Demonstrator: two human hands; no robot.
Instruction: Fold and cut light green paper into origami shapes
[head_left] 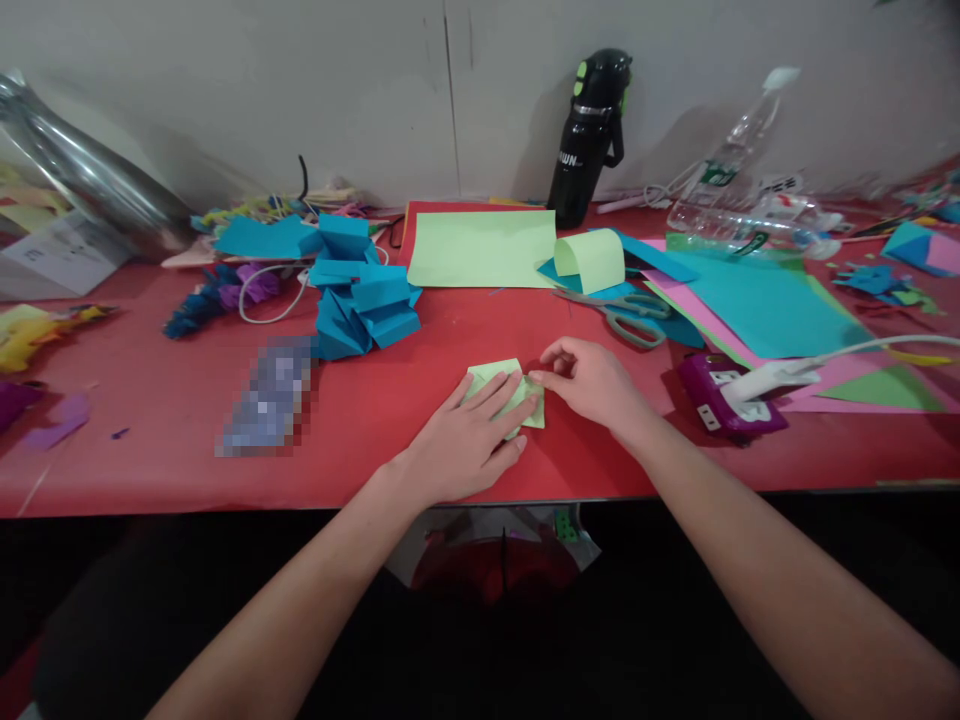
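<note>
A small folded piece of light green paper [495, 367] lies on the red tabletop near the front edge. My left hand [463, 442] rests flat across it with fingers spread, hiding much of its surface. At the paper's right edge, my right hand [589, 382] has its thumb and curled forefinger pinched on the paper. Behind the hands lie grey-handled scissors [637, 320] and a curled light green strip [600, 260]. Folded blue paper pieces [367, 300] are piled to the left.
A flat light green sheet [480, 250] lies at the back. A black bottle [589, 140] stands against the wall, near clear plastic bottles [742, 150]. On the right are coloured sheets [780, 300] and a purple power strip [720, 400] with a white plug. A blurred flat object [270, 395] lies left.
</note>
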